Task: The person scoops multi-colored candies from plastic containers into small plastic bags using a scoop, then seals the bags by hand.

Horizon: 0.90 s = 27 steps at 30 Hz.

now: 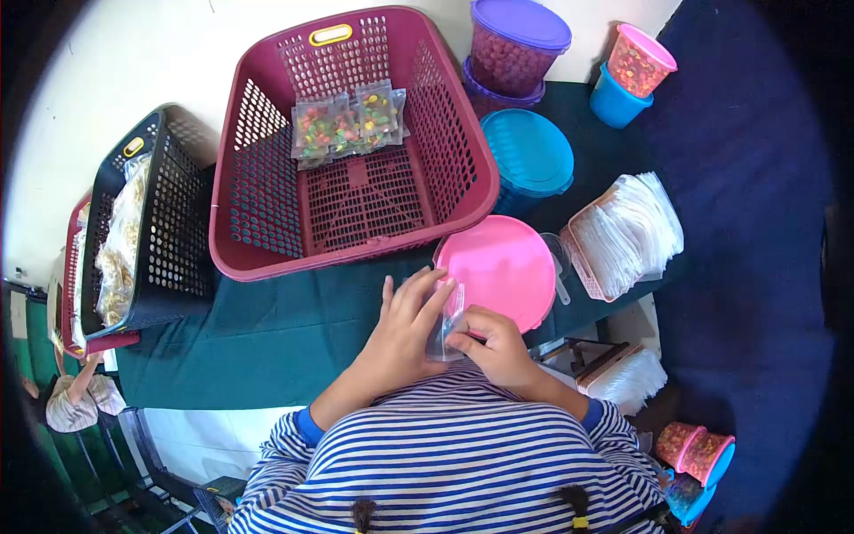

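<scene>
A small clear plastic bag point(447, 325) is held upright between my two hands, close to my striped shirt. My left hand point(396, 334) supports it from the left, fingers stretched along its side and thumb low near its bottom. With thumb and bent fingers, my right hand point(500, 354) pinches the bag's right edge. Whether anything is inside the bag is hard to make out. Just beyond my hands lies a round pink lid point(498, 271), with a clear spoon or scoop point(560, 271) at its right side.
A maroon basket point(356, 254) holds several packets of colourful candy point(347, 125). At left stands a black basket point(169, 222) with filled bags. A blue-lidded tub point(529, 153), purple-lidded tubs point(520, 49) and a basket of stacked clear bags point(627, 233) are on the right. Another person point(82, 400) sits far left.
</scene>
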{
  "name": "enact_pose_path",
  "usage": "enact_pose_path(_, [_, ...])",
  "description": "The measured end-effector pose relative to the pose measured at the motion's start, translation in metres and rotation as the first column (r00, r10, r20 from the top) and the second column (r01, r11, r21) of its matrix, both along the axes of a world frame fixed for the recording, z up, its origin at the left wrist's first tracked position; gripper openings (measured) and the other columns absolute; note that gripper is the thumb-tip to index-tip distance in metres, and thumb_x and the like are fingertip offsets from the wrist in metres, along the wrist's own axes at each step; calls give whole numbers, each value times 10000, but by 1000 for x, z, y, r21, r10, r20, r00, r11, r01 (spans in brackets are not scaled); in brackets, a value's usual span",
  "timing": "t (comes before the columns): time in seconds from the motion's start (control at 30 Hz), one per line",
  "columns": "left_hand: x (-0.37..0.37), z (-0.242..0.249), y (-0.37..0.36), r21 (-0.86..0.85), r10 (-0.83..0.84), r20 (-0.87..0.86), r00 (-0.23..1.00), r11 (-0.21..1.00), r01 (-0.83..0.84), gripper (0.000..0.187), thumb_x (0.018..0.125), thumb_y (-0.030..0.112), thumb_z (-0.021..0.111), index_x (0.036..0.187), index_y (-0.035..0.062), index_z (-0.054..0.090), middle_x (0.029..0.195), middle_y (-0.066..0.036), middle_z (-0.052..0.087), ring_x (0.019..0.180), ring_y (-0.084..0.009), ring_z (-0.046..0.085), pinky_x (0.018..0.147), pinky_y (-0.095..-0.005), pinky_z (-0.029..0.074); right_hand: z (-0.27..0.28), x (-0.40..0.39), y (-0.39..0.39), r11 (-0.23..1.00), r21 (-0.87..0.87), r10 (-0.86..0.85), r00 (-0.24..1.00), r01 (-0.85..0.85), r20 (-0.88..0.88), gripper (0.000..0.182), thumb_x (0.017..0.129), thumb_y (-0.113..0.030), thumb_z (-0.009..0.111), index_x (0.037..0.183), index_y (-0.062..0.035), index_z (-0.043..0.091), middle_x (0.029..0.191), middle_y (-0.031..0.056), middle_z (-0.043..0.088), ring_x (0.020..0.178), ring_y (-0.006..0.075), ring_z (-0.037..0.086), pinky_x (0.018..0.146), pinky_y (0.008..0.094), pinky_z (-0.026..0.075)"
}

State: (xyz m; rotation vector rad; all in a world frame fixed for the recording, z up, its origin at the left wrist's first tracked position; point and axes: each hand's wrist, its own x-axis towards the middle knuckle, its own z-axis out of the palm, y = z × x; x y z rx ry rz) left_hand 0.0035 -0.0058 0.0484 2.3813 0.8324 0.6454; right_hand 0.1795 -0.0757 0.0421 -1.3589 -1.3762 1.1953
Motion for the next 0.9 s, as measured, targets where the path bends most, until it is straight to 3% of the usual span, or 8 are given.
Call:
enact_pose_path(0.3, [-1,-14,-7,-225,-77,240,968,965,133,1069,603,308,893,1462,66,303,1441,-219,321,1381,-409,318,1103,-651,241,2,-7,-4,998,56,15,999,-13,-45,198,846,-125,729,786,-9,579,730,70,541,692,167,513,666,309,423])
enact_pose_path(0.37, [-3,-11,-6,48,-27,398,917,999,8,991,620,313,889,1410,51,351,1437,-231,306,1366,-464,308,1086,-616,289,2,-5,-5,996,91,0,1000,1,-17,212,844,-128,733,774,-12,570,720,68,524,679,164,498,655,308,415])
enact_pose_path(0.53, [-17,-14,-7,-181,59,384,921,983,13,458,650,214,835,991,53,574,1008,-141,489,981,-337,503,848,-496,414,0,-6,-7,941,330,63,997,-77,55,212,815,-119,750,754,-35,564,726,76,499,689,227,491,650,340,392])
enact_pose_path(0.7, [-2,8,-23,329,341,286,896,843,-425,329,605,157,825,824,74,594,923,-111,490,876,-313,493,734,-414,399,-2,-7,-7,867,496,-49,984,-43,170,190,790,-103,756,755,-48,578,745,72,521,711,275,498,695,389,391])
enact_pose_path(0.77, [-7,14,-21,279,260,267,928,901,-333,243,717,131,790,839,57,594,890,-98,510,839,-263,521,709,-370,423,-3,-6,-4,819,572,-76,983,-33,166,179,800,-115,748,780,-45,584,761,74,526,726,275,503,709,388,396])
enact_pose_path(0.8, [-8,9,-21,-179,209,295,932,971,-161,182,791,123,740,850,40,588,862,-90,521,804,-223,531,693,-340,431,-3,-7,-4,819,574,-83,983,-26,163,179,800,-115,748,780,-45,584,761,74,526,726,275,503,709,388,396])
enact_pose_path(0.83, [-8,3,-22,-589,176,338,924,806,62,140,864,114,690,860,24,583,834,-82,531,770,-184,540,677,-309,439,-3,-10,-3,815,578,-48,987,-49,151,181,804,-122,745,793,-43,582,781,78,528,736,276,504,713,386,399])
enact_pose_path(0.9, [-5,-13,-25,-517,105,455,884,840,166,121,954,88,572,875,-3,568,794,-73,544,717,-129,536,651,-258,439,-4,-12,-2,808,586,-21,991,-63,136,185,809,-129,743,806,-41,580,801,82,531,746,277,504,717,385,401])
